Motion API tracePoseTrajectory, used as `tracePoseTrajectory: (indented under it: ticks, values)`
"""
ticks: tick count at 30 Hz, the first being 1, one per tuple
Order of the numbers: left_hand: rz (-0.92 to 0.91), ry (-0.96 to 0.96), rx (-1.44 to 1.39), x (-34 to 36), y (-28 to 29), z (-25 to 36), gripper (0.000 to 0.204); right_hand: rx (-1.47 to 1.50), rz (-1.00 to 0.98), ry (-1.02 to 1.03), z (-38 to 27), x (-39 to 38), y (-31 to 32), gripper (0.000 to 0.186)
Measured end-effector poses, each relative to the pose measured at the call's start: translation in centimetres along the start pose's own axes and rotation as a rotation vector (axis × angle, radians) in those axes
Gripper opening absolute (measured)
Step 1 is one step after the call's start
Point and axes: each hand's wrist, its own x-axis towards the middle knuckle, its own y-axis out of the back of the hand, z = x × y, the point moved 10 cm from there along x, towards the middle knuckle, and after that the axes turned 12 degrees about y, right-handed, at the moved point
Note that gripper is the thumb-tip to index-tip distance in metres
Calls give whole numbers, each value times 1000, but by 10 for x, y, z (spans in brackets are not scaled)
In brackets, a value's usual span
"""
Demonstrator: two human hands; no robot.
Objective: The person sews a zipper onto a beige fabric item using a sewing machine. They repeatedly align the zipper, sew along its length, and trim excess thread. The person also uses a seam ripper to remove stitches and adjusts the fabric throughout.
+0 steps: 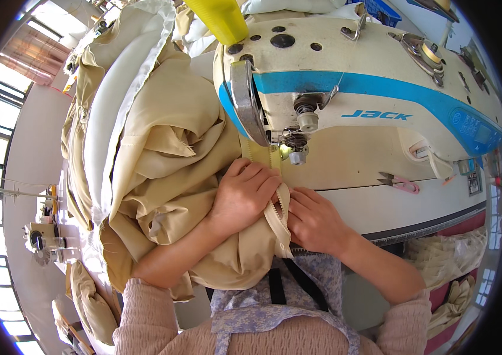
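Head view of a sewing station. The left hand (244, 192) lies palm-down, fingers spread flat, on a bulky tan garment of smooth woven cloth (168, 160), apparently to keep the seam flat just before the needle area. The right hand (315, 220), fingers curled, pinches the cream zipper tape (278, 216) at the cloth's edge — seemingly steadying it in line with the metal presser foot (291, 142). The glossy white-and-blue sewing machine (381, 100) spans the table; the garment's crumpled, padded folds heap up to its left. Small pink-handled thread snips (399, 183) rest on the machine bed.
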Motion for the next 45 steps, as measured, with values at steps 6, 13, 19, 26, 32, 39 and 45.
tracePoseTrajectory:
  ticks: [6,13,19,26,32,39,45]
  values:
    - [-15,-32,38,4,-10,-12,28,-92,9,-3,9,11,3,32]
    - [-17,-83,55,13,-12,-21,29,-146,48,-13,19,18,-3,31]
    - [-33,-69,-42,11,-16,-23,28,-156,156,11,25,0,-20,21]
    - [-66,-19,-177,14,-18,-25,11,-244,146,11,27,3,-30,19]
    - [-67,-55,-257,14,-19,-28,9,-233,293,42,24,1,-17,18]
    - [-47,-33,-327,14,-15,-36,9,-166,328,127,24,7,-24,24]
    - [-101,29,-426,8,-15,-29,13,-161,277,255,7,3,-17,25]
